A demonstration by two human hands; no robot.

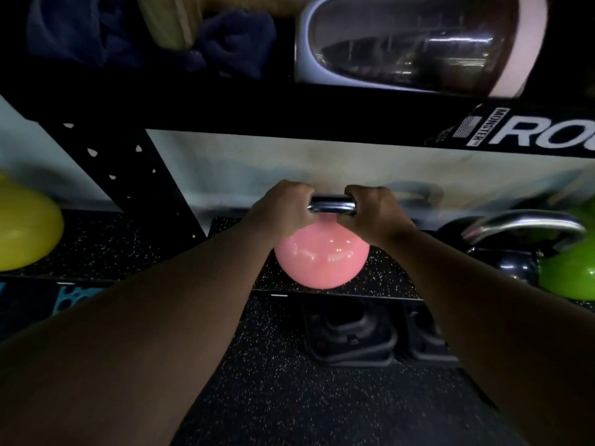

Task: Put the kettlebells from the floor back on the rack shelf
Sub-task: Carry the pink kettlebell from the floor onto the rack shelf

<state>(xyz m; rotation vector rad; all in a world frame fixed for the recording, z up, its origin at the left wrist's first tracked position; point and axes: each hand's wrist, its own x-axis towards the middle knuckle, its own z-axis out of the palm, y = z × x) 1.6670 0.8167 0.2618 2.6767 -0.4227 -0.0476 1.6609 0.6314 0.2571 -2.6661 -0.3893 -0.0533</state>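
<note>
A pink kettlebell (pixel 322 262) with a chrome handle sits at the front of the low rack shelf (pixel 167 249), which has a speckled rubber surface. My left hand (pixel 280 207) grips the left side of the handle. My right hand (pixel 375 209) grips the right side. Both fists are closed around the bar, and only a short chrome stretch shows between them. Whether the ball rests on the shelf or hangs just above it I cannot tell.
A yellow kettlebell (pixel 25 226) stands on the shelf at far left. A black kettlebell (pixel 512 249) with a chrome handle and a green kettlebell (pixel 570 275) stand at right. A black rack upright (pixel 128 175) rises left of centre. Black plates (pixel 351 336) lie underneath on the floor.
</note>
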